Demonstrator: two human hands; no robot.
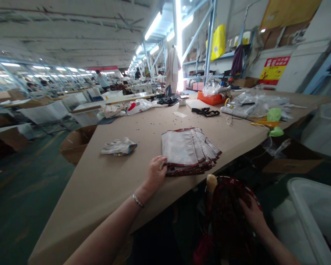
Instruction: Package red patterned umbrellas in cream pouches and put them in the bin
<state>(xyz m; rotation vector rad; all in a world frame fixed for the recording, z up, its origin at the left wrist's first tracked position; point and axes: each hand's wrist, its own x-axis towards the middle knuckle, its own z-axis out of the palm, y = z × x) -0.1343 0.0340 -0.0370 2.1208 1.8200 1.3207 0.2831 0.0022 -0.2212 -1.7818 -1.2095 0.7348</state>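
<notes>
A fanned stack of white fabric pieces with dark red trim (pixel 182 149) lies near the table's front edge. My left hand (pixel 156 170) is at the stack's lower left corner, fingers curled closed on its edge; how many layers they grip is hidden. Low on the right, beyond the table edge, a dark red patterned cloth (pixel 226 206) bunches up. My right hand (pixel 252 211) is closed on the right side of that cloth, its fingertips partly buried in the folds. A whitish work glove (pixel 119 147) rests on the table to the left of the stack.
The brown-covered table (pixel 121 191) carries black straps (pixel 206 112), an orange tray (pixel 212 98) and clear plastic bags (pixel 253 103) farther back. A white bin (pixel 303 206) stands at right, a cardboard box (pixel 78 143) beyond the left edge. Dark specks dot the tabletop.
</notes>
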